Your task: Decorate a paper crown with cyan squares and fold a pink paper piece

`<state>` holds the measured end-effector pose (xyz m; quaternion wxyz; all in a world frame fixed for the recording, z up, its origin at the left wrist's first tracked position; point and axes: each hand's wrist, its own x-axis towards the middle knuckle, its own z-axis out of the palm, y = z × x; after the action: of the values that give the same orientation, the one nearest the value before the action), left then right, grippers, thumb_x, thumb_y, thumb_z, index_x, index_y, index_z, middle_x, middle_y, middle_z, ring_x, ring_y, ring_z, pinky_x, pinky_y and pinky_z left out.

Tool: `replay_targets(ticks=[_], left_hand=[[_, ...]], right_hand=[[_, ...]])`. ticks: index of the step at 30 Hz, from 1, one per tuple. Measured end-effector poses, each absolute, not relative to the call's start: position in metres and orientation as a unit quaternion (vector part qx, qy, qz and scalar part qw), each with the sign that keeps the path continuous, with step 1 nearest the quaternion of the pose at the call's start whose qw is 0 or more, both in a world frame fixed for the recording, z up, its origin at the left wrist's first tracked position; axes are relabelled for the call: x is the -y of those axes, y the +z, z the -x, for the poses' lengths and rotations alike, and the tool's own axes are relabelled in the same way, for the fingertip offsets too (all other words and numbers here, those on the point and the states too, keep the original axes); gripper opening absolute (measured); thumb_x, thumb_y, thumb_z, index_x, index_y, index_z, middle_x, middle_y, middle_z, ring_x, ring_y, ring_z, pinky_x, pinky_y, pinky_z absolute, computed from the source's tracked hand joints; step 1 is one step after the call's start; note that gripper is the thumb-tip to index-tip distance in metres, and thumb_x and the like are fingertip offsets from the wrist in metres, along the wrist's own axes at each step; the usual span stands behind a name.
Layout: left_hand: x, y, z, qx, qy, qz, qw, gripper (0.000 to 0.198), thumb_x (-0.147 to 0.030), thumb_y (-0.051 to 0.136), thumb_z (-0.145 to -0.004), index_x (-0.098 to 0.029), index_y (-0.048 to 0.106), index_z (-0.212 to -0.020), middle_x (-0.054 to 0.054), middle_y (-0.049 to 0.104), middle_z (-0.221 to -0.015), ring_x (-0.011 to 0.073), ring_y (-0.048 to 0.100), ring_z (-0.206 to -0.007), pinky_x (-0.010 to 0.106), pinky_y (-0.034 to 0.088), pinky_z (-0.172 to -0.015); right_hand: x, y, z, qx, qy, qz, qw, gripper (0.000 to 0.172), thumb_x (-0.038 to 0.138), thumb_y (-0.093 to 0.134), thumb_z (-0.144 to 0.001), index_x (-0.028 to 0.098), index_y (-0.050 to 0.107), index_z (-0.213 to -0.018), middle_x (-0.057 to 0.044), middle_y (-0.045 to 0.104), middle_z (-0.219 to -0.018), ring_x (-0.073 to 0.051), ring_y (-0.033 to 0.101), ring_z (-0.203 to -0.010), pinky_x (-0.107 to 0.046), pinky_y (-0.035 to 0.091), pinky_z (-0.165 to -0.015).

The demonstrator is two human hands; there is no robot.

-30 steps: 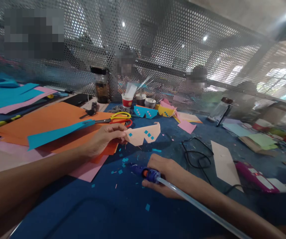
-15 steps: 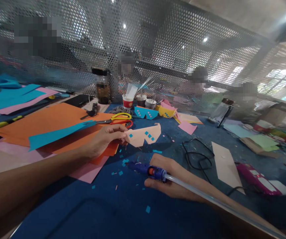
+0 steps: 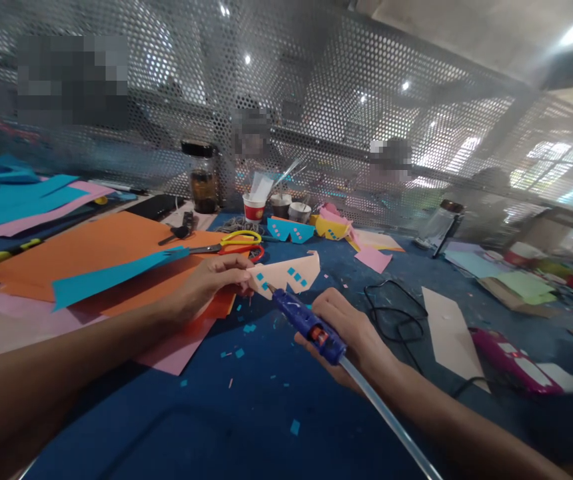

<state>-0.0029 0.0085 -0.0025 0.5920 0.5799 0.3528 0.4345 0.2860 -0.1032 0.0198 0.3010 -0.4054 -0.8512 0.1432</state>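
My left hand [image 3: 224, 275] pinches the left end of a pale peach paper cut-out [image 3: 277, 271], which has a notch in its lower edge and small blue squares [image 3: 294, 276] on its face. In my right hand [image 3: 354, 333] is a blue glue gun [image 3: 294, 312], with a long clear glue stick [image 3: 384, 407] running out of its back. The gun's nozzle is at the cut-out's lower left part, beside the blue squares there; whether it touches the paper I cannot tell. Blue paper bits [image 3: 239, 353] lie scattered on the blue table below.
Scissors [image 3: 239, 243] and a blue strip [image 3: 116, 277] lie on orange sheets [image 3: 91, 243] at left. Behind stand similar blue [image 3: 290, 231] and yellow [image 3: 331, 228] cut-outs, cups [image 3: 254, 210] and a jar [image 3: 200, 180]. A black cord [image 3: 396, 320] and magenta device [image 3: 511, 360] lie right.
My right hand has raised the glue gun's nozzle from the blue bits on the table to the cut-out. Another blue square now shows beside the nozzle. My left hand stays nearly still.
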Motion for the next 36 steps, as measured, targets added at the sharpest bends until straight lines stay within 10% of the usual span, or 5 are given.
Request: replay_targets(ticks=[36], left_hand=[[-0.004, 0.003, 0.002, -0.366, 0.425, -0.592, 0.579, 0.019, -0.038, 0.084, -0.080, -0.021, 0.077, -0.086, 0.008, 0.081, -0.080, 0.0217, 0.069, -0.074, 0.035, 0.055, -0.075]], right_hand=[[0.102, 0.015, -0.277, 0.868, 0.064, 0.438, 0.224, 0.028, 0.006, 0.057, -0.086, 0.025, 0.048, -0.105, -0.007, 0.057, -0.112, -0.023, 0.060, -0.097, -0.035, 0.054, -0.078]])
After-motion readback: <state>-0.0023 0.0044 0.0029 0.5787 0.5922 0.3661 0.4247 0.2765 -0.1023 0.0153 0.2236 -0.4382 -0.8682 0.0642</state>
